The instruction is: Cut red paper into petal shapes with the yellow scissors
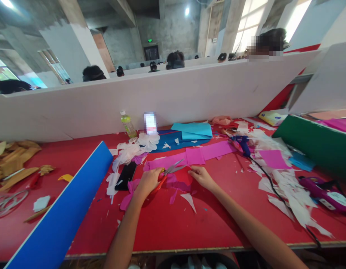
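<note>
Left hand [152, 182] grips scissors [173, 170], blades apart, centre frame; right hand [202, 176] has fingers curled, can't tell on what. Pink scraps [181, 185] below look cut already; pink strip [195, 156] above seems mostly whole.

The bare left arm [124, 228] and right arm [242, 218] reach forward and inward, the left hand [150, 180] closed in a grip, the right hand [202, 177] apart from it, fingers [193, 170] curled.
</note>
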Action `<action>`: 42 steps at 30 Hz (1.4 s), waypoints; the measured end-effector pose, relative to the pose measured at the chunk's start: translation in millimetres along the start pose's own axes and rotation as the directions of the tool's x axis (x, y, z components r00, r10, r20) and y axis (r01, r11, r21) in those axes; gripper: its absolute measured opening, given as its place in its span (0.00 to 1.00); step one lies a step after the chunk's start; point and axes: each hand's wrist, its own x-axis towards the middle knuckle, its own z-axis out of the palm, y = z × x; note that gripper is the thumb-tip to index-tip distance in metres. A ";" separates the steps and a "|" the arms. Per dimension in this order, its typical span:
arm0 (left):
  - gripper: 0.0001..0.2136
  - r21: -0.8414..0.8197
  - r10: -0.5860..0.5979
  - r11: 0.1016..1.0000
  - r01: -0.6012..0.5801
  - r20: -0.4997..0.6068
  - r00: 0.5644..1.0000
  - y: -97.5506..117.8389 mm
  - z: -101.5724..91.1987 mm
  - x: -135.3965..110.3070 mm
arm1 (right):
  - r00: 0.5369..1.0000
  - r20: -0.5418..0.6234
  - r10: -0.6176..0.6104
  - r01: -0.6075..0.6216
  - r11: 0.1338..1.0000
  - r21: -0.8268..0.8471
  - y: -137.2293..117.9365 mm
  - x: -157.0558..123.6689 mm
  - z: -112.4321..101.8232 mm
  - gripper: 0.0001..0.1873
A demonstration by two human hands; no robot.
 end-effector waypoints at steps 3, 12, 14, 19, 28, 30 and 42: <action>0.14 0.015 0.014 1.000 -0.014 0.001 1.000 -1.9 0.7 0.6 | 1.000 -0.002 -0.004 0.004 1.000 -0.009 -0.2 0.0 0.0 0.15; 0.13 0.039 -0.008 0.999 0.006 0.056 0.998 1.5 -3.3 1.8 | 1.000 -0.017 -0.003 0.003 1.000 -0.022 -0.8 0.1 1.3 0.17; 0.13 0.053 -0.016 0.999 0.012 0.067 0.998 3.1 -5.7 1.2 | 1.000 -0.010 -0.005 0.004 0.999 -0.037 -0.5 0.1 1.0 0.16; 0.13 0.064 -0.017 0.998 0.013 0.061 0.998 3.5 -12.0 -2.1 | 1.000 -0.015 -0.007 0.006 0.998 -0.064 2.4 1.1 0.1 0.17; 0.13 0.105 -0.019 0.994 0.017 0.025 0.999 -3.3 -11.5 -2.1 | 1.000 -0.015 -0.002 0.001 0.998 -0.067 5.8 3.6 -0.1 0.18; 0.12 0.080 -0.025 0.997 0.024 0.015 1.000 -4.9 -9.1 -1.4 | 1.000 -0.010 0.001 -0.002 0.998 -0.070 6.2 3.6 -0.4 0.17; 0.19 0.037 0.118 0.993 -0.116 -0.081 0.990 -8.3 1.4 0.4 | 0.999 0.018 -0.027 0.029 0.988 -0.150 2.9 0.7 -1.4 0.16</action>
